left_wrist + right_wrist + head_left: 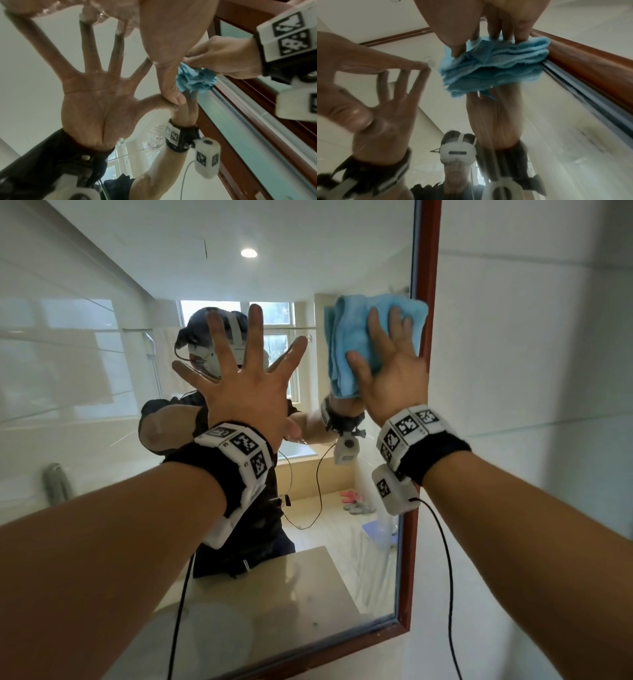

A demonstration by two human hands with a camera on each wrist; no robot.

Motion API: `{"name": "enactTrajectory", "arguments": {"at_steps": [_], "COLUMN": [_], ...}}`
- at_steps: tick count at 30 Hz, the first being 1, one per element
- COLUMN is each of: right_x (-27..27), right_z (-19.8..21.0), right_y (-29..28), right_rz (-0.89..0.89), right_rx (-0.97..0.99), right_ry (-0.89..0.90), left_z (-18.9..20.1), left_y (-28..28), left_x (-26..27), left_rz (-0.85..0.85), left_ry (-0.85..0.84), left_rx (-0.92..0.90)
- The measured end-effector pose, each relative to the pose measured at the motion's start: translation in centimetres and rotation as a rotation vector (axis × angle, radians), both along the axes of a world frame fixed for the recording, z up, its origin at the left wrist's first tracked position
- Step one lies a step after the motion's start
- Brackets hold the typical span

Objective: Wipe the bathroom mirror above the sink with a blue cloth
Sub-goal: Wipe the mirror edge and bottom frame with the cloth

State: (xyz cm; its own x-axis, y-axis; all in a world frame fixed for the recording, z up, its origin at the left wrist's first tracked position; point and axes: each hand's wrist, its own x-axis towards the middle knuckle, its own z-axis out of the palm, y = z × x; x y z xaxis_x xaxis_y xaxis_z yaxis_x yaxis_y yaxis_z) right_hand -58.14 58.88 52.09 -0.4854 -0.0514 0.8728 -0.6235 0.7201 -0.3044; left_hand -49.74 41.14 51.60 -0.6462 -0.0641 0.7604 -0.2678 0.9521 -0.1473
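Observation:
The mirror (102, 364) has a red-brown wooden frame (425, 268). A folded blue cloth (349, 337) lies flat against the glass at the mirror's upper right, its right edge at the frame. My right hand (394, 364) presses it to the glass with straight fingers, thumb out to the left. In the right wrist view the right hand (488, 16) has its fingertips on the bunched cloth (496, 60). My left hand (246, 378) is spread wide, its fingertips on bare glass left of the cloth. The left wrist view shows the left hand (164, 40), the cloth (195, 79) and the right hand (228, 58).
A white tiled wall (531, 405) runs right of the frame. The frame's bottom rail (342, 652) crosses low in the head view. The glass reflects a person wearing a headset, a beige counter, windows and a bathtub. Black cables hang from both wrist cameras.

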Motion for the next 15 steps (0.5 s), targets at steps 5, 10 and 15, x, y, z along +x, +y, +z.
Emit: {"name": "enactTrajectory", "arguments": {"at_steps": [5, 10, 15], "right_x": [0.4, 0.3, 0.5], "right_z": [-6.0, -10.5, -13.7], "right_y": [-0.2, -0.1, -0.4], "right_rz": [0.016, 0.068, 0.109], "right_rx": [-0.034, -0.074, -0.106], "right_ry": [-0.047, -0.055, -0.074], "left_z": [-0.4, -0.7, -0.9], "left_y": [0.0, -0.3, -0.2], "left_x": [-0.3, -0.6, -0.7], "left_rz": [0.008, -0.001, -0.01], "left_ry": [0.055, 0.093, 0.112], "left_rx": [-0.022, -0.035, -0.037]}}
